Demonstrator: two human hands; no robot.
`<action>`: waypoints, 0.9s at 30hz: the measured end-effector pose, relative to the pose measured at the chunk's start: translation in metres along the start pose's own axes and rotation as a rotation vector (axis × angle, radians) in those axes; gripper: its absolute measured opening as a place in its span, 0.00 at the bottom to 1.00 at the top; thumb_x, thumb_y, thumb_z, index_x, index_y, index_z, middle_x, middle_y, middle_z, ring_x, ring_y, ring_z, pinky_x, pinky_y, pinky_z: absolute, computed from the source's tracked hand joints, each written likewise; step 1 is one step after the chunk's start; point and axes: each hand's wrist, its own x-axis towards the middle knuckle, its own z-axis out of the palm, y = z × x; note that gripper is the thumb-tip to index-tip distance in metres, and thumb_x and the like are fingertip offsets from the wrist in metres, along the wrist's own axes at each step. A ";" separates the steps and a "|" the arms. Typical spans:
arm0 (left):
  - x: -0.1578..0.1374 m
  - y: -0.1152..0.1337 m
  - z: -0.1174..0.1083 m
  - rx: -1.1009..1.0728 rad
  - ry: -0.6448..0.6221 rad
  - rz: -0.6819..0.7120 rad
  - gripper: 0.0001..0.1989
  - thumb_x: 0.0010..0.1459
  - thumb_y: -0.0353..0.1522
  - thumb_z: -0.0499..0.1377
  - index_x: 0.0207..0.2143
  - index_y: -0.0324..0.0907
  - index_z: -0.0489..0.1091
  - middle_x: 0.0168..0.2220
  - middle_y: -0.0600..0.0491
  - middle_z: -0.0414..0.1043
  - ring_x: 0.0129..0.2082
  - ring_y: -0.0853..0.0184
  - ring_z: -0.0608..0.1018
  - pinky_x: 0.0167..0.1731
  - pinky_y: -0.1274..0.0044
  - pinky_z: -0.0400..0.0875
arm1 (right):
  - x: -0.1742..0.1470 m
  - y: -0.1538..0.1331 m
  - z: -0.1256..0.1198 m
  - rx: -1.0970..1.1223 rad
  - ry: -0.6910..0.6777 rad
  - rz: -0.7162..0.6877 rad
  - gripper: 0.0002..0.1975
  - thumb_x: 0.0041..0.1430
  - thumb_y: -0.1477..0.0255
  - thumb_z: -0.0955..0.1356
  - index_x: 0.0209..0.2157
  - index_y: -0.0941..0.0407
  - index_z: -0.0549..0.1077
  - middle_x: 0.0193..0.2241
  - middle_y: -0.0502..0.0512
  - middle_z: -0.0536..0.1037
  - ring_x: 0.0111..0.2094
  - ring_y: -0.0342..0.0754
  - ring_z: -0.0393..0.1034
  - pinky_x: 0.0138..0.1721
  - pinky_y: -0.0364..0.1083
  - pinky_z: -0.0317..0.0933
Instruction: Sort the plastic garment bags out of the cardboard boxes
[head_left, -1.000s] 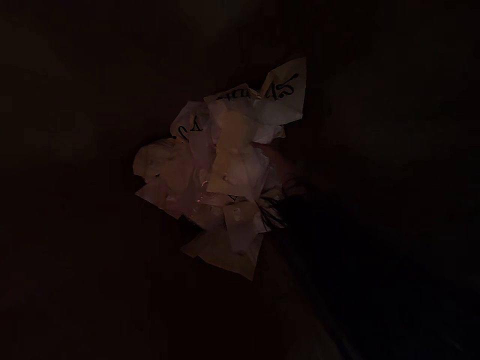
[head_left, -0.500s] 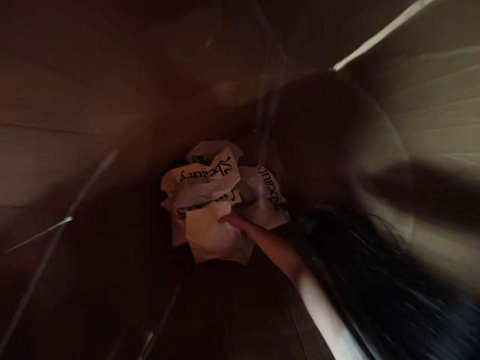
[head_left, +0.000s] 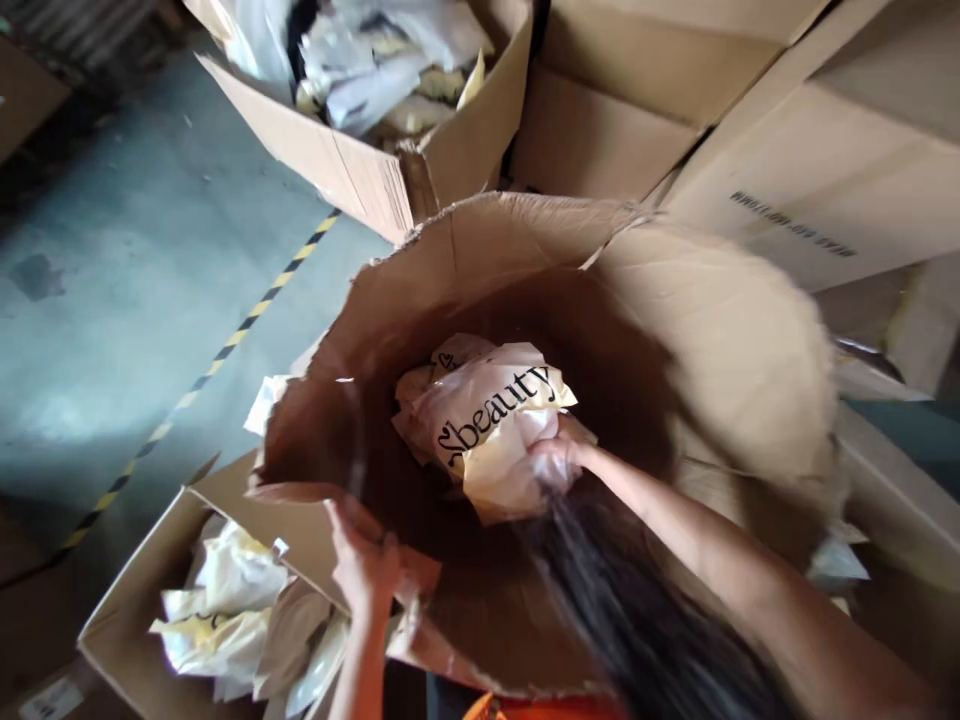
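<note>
My right hand (head_left: 559,447) is closed on pale, crinkled plastic mailing bags (head_left: 487,415), one printed with the word "beauty" in black. They are bunched together, so I cannot tell how many it grips. The bags are inside a deep, rounded cardboard box (head_left: 517,235) with a torn, uneven rim. At the near left of that rim, my left hand (head_left: 367,560) is closed on the bent cardboard edge. Dark hair hangs beside my right forearm and covers part of the box's inside.
A carton (head_left: 465,145) of plastic-wrapped packages stands beyond the rounded box. Another open carton (head_left: 135,600) at lower left holds more pale bags (head_left: 232,610). Larger cartons (head_left: 810,180) crowd the right side. Black-and-yellow tape (head_left: 225,345) crosses the green floor (head_left: 150,290).
The view has risen from deep inside the dark box to above its rim. My right hand has come up with the bags. My left hand now shows at the rim.
</note>
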 end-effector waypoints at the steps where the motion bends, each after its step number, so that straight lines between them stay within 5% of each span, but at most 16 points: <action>1: -0.008 0.000 0.002 -0.042 -0.047 0.042 0.54 0.51 0.40 0.59 0.72 0.46 0.28 0.67 0.31 0.50 0.55 0.30 0.70 0.47 0.44 0.67 | -0.019 -0.015 0.001 -0.004 0.019 -0.019 0.13 0.32 0.75 0.76 0.25 0.61 0.75 0.23 0.52 0.75 0.29 0.49 0.69 0.33 0.45 0.63; 3: -0.024 -0.001 -0.001 -0.105 -0.053 0.204 0.56 0.52 0.41 0.59 0.71 0.45 0.24 0.68 0.27 0.43 0.59 0.28 0.65 0.47 0.43 0.66 | -0.059 -0.040 0.003 0.020 0.044 -0.060 0.14 0.33 0.74 0.76 0.27 0.62 0.76 0.26 0.53 0.77 0.31 0.50 0.70 0.34 0.45 0.64; 6: -0.041 0.001 -0.035 -0.194 0.218 0.613 0.56 0.54 0.43 0.63 0.71 0.45 0.26 0.69 0.26 0.36 0.67 0.32 0.50 0.54 0.42 0.61 | -0.121 -0.069 0.009 0.102 0.069 -0.126 0.20 0.34 0.74 0.75 0.35 0.61 0.76 0.32 0.55 0.79 0.35 0.53 0.72 0.38 0.47 0.67; 9: -0.055 0.017 -0.098 -0.264 0.434 0.979 0.48 0.56 0.35 0.64 0.71 0.44 0.39 0.67 0.30 0.48 0.69 0.41 0.51 0.59 0.47 0.59 | -0.181 -0.089 0.020 0.181 0.113 -0.195 0.23 0.32 0.74 0.75 0.37 0.60 0.74 0.33 0.54 0.78 0.36 0.54 0.73 0.38 0.48 0.68; 12: -0.070 0.043 -0.151 -0.070 0.473 1.318 0.41 0.58 0.28 0.61 0.70 0.41 0.47 0.64 0.32 0.56 0.69 0.44 0.51 0.61 0.50 0.59 | -0.233 -0.101 0.040 0.233 0.174 -0.267 0.25 0.29 0.75 0.76 0.36 0.59 0.74 0.33 0.53 0.78 0.38 0.53 0.72 0.41 0.47 0.68; 15: -0.082 0.067 -0.167 0.148 0.424 1.525 0.36 0.59 0.31 0.59 0.69 0.41 0.53 0.68 0.36 0.50 0.70 0.39 0.45 0.61 0.46 0.55 | -0.268 -0.105 0.062 0.275 0.177 -0.319 0.25 0.27 0.73 0.77 0.34 0.58 0.74 0.32 0.51 0.78 0.36 0.53 0.71 0.41 0.47 0.68; 18: -0.084 0.083 -0.160 0.203 0.277 1.542 0.35 0.60 0.34 0.58 0.68 0.40 0.54 0.70 0.37 0.44 0.69 0.35 0.44 0.58 0.39 0.48 | -0.284 -0.103 0.078 0.311 0.144 -0.351 0.22 0.28 0.71 0.76 0.32 0.57 0.73 0.28 0.51 0.77 0.33 0.53 0.72 0.37 0.48 0.69; 22: -0.071 0.106 -0.164 -0.181 -0.235 1.307 0.30 0.52 0.25 0.60 0.60 0.42 0.68 0.65 0.42 0.59 0.68 0.46 0.55 0.64 0.49 0.45 | -0.294 -0.093 0.083 0.349 0.170 -0.403 0.20 0.31 0.70 0.74 0.33 0.55 0.72 0.29 0.50 0.77 0.32 0.51 0.72 0.37 0.48 0.69; 25: -0.054 0.125 -0.176 -0.526 -0.355 0.940 0.16 0.42 0.19 0.57 0.34 0.39 0.76 0.41 0.45 0.78 0.52 0.52 0.75 0.58 0.61 0.62 | -0.303 -0.081 0.080 0.384 0.202 -0.376 0.25 0.28 0.71 0.75 0.36 0.53 0.73 0.29 0.49 0.77 0.32 0.53 0.73 0.37 0.49 0.69; 27: -0.042 0.135 -0.183 -0.657 -0.297 0.748 0.10 0.38 0.20 0.54 0.26 0.38 0.69 0.24 0.51 0.71 0.35 0.57 0.78 0.46 0.65 0.71 | -0.311 -0.075 0.077 0.418 0.210 -0.343 0.28 0.26 0.72 0.75 0.37 0.52 0.73 0.30 0.50 0.78 0.32 0.54 0.74 0.37 0.51 0.70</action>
